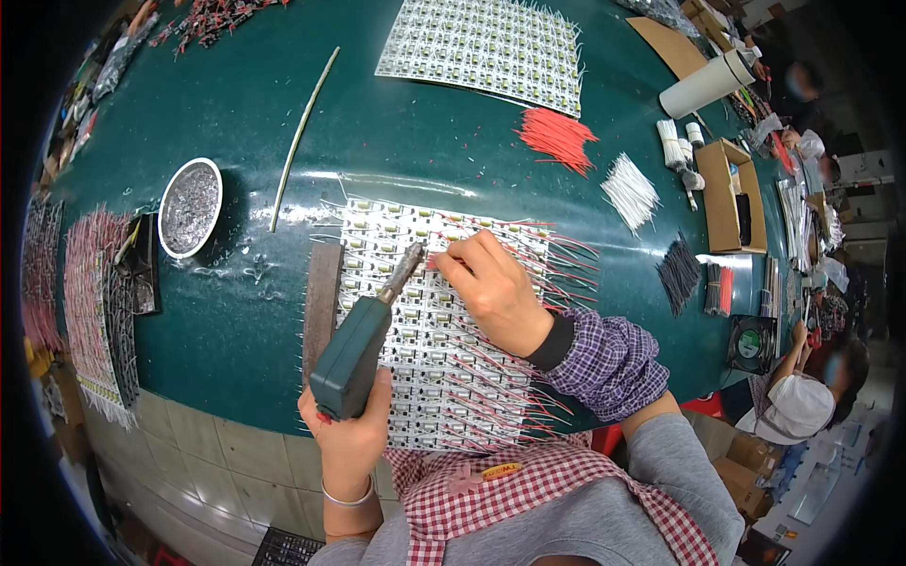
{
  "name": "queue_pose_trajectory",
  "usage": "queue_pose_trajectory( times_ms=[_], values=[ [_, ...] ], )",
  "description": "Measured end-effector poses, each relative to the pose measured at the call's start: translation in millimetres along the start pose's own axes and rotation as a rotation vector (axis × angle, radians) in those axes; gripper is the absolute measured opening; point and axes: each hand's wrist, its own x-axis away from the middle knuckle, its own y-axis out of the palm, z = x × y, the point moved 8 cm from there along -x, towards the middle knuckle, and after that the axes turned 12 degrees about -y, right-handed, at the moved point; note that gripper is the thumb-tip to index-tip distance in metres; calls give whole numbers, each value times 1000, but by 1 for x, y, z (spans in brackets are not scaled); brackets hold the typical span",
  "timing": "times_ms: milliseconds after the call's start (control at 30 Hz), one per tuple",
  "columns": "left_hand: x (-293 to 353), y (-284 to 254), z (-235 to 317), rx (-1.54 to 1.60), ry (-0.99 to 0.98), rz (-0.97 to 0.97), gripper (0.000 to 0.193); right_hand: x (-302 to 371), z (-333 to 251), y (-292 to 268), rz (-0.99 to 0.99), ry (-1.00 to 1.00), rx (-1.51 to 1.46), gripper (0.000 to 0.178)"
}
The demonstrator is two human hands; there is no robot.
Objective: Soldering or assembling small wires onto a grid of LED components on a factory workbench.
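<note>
My left hand (351, 436) is wrapped round the handle of a dark green soldering gun (353, 351). Its metal tip points up and away, just left of my right fingertips. My right hand (493, 292) is pinched on a red wire (432, 260), mostly hidden by the fingers, low over the panel. Beneath both hands lies a white circuit board panel (408, 354) with rows of small components. Red and white wires stick out along its right side and lower rows. A dark flat bar (322, 302) rests along the panel's left edge.
A metal bowl (191, 208) stands on the left of the green table (241, 354). Bundles of red wires (557, 140), white wires (630, 193) and black wires (679, 274) lie right. Another panel (481, 49) sits at the back. A person (802, 401) works at far right.
</note>
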Motion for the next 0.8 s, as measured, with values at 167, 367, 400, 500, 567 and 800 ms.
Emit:
queue_pose_trajectory(
  times_ms=[167, 367, 400, 500, 567, 800],
  values=[
    [6, -7, -11, 16, -1, 6, 46, 1, 0, 1, 5, -6, 10, 23],
    [6, -6, -18, -63, 27, -53, 53, 0, 0, 1, 19, -7, 14, 22],
    [7, -6, -19, -82, 45, -38, 53, -1, -1, 0, 26, -9, 14, 22],
    [9, -8, -15, -31, 57, 16, 44, 0, -2, -3, 46, -25, 23, 23],
    [9, -8, -3, 146, 2, 68, 29, 1, -4, -6, 50, -31, 14, 24],
    [12, -10, 4, 80, 2, -5, 33, 7, -14, -5, 12, 1, -53, 27]
  ],
)
